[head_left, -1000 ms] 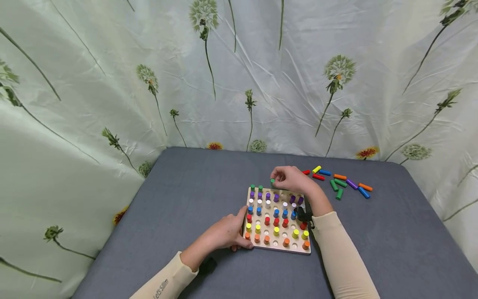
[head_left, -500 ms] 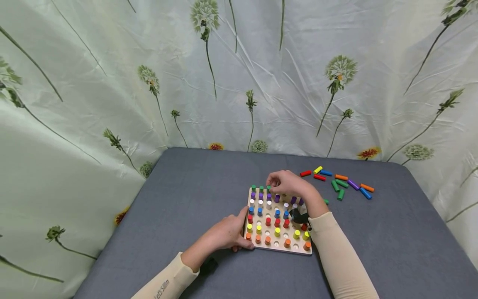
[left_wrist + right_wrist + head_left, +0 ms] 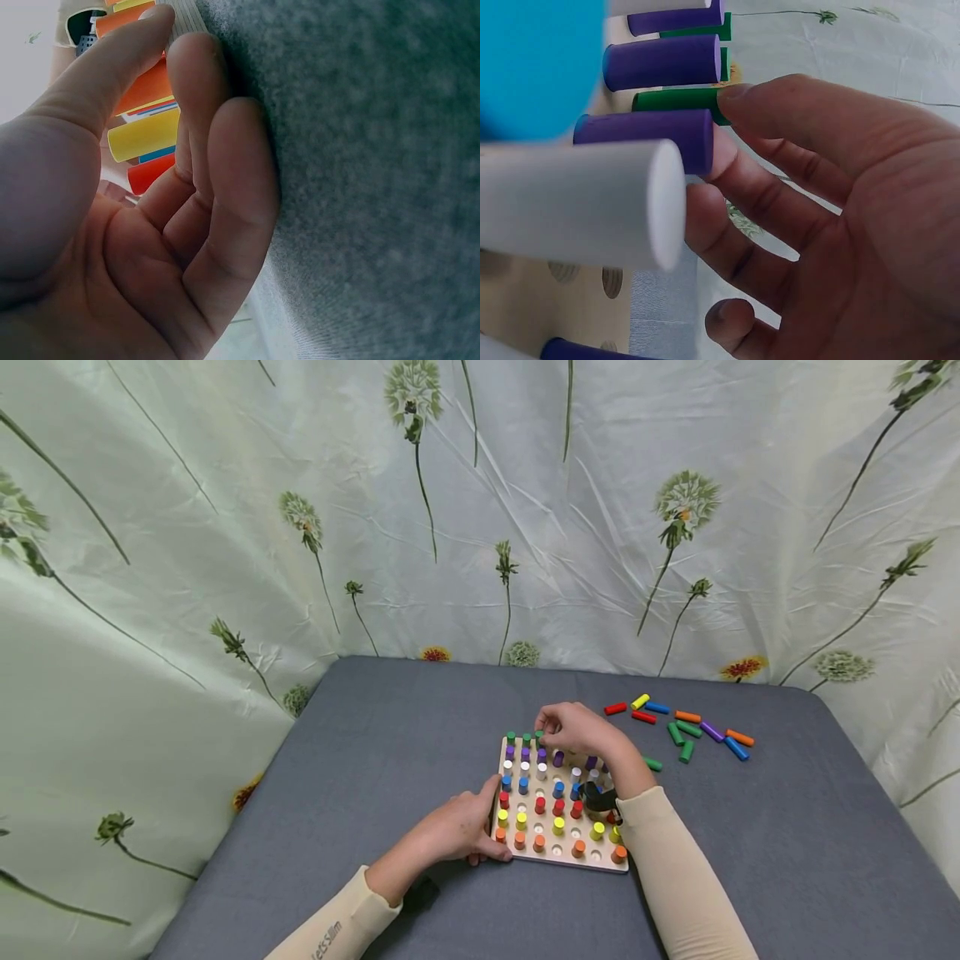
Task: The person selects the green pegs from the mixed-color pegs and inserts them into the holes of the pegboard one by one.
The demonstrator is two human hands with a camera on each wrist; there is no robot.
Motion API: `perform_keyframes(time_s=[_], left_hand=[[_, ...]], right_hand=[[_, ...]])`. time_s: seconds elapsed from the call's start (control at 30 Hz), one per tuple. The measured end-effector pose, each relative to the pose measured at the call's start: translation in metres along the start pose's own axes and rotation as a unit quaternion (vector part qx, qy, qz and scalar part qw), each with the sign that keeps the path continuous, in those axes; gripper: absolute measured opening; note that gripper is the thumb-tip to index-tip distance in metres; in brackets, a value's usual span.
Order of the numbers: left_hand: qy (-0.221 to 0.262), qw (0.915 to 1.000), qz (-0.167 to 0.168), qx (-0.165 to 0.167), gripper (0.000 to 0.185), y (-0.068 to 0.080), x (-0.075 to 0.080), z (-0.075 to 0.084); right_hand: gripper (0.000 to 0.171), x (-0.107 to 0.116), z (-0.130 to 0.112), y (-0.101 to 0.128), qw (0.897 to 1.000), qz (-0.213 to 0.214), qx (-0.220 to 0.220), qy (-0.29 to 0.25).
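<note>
Green peg (image 3: 539, 738) in the far row of a wooden pegboard (image 3: 567, 860).
The right hand (image 3: 579, 727) pinches the peg, third from left; the left hand (image 3: 459, 827) grips the board's near left corner.

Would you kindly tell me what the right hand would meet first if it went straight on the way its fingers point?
The right hand pinches a green peg; past that, it would probably meet the wooden board first, though depth is unclear and a nearby purple peg might catch it sooner.
</note>
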State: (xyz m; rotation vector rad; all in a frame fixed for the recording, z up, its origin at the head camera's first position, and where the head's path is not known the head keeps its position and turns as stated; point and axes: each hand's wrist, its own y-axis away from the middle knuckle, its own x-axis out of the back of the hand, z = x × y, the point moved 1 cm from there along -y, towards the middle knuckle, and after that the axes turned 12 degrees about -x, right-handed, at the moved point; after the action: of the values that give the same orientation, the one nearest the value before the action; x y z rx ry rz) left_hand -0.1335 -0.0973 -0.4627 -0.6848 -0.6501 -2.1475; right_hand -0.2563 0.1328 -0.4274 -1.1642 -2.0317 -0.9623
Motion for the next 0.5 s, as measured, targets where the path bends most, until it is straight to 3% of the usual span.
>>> perform_keyframes(time_s=[0.5], left_hand=[[0.011,0.9999,0.0,0.005,0.116,-0.0008,-0.0008,-0.0004]], right_hand=[[0.009,-0.0023,0.0032,0.0005,1.0,-0.012,-0.026,0.011]])
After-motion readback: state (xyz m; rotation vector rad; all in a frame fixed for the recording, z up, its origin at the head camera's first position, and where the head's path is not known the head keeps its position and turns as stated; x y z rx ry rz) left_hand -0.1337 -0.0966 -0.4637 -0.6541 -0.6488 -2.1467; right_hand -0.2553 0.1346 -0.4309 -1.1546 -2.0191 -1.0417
